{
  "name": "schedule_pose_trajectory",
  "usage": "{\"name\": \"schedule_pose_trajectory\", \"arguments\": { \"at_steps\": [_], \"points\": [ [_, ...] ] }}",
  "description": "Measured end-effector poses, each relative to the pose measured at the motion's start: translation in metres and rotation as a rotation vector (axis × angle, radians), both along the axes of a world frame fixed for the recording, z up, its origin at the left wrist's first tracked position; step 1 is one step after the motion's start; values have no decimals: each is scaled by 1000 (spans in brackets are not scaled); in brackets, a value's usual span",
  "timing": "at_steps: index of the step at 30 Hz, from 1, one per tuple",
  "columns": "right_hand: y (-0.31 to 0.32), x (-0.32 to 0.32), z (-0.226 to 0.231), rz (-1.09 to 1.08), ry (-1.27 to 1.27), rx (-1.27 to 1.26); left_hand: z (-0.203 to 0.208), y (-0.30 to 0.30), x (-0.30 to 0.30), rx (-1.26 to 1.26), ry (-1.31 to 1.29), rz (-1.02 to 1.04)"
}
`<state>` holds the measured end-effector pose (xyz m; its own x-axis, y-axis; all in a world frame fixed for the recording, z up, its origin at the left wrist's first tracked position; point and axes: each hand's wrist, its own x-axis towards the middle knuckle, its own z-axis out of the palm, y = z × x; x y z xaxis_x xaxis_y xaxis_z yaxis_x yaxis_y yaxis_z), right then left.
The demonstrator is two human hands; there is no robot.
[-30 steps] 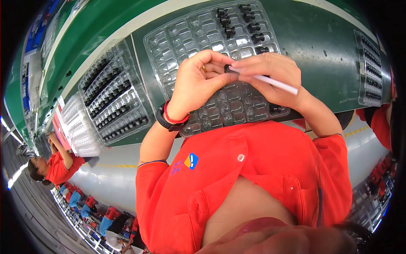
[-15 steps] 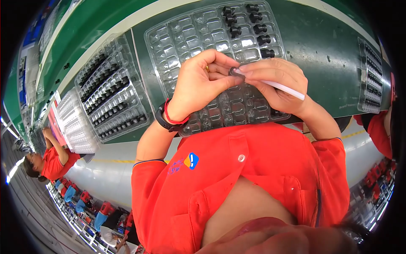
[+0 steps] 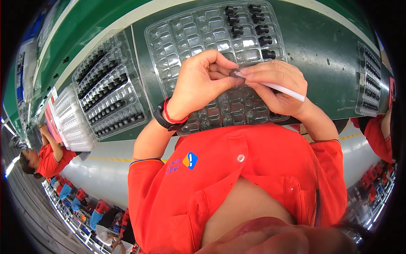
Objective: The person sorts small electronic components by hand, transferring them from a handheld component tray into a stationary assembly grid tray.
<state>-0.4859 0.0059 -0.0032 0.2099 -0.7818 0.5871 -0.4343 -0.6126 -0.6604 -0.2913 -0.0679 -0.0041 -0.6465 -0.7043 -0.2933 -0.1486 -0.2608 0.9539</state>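
Note:
My left hand (image 3: 206,81) pinches a small dark round part (image 3: 234,73) between thumb and fingers. My right hand (image 3: 277,82) is closed on a slim white stick (image 3: 284,89), whose near end sticks out past the palm. The stick's other end meets the dark part where my fingertips come together. Below my hands lies a clear plastic tray (image 3: 164,51) with rows of moulded pockets. Black stepped cylindrical parts (image 3: 262,29) fill some pockets in its two right columns at the far side. My hands hide the tray's middle.
Left on the green bench (image 3: 315,51) lies another clear tray (image 3: 113,86) full of black parts, beside stacked empty trays (image 3: 75,120). A further filled tray (image 3: 370,80) sits at the far right. People in red work at the left (image 3: 53,158) and right (image 3: 377,135).
My hands stay nearly in place; the dark part has turned slightly between my left fingers against the stick's tip. The view has shifted a little. The person at left has moved slightly.

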Motion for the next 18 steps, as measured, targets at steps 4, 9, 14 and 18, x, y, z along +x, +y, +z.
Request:
{"name": "schedule_pose_trajectory", "arguments": {
  "at_steps": [4, 9, 14, 18],
  "points": [
    [0, -1, -1, -3, 10, 9, 6, -1, -1, 9, -75, -50],
    [0, -1, -1, -7, 19, -8, 7, 0, -1, -13, -84, -48],
    [0, 0, 0, -11, 25, -4, 6, 0, -1, -15, -73, -47],
    [0, 0, -1, -11, 26, -2, 7, 0, -1, -22, -83, -52]
  ]
}}
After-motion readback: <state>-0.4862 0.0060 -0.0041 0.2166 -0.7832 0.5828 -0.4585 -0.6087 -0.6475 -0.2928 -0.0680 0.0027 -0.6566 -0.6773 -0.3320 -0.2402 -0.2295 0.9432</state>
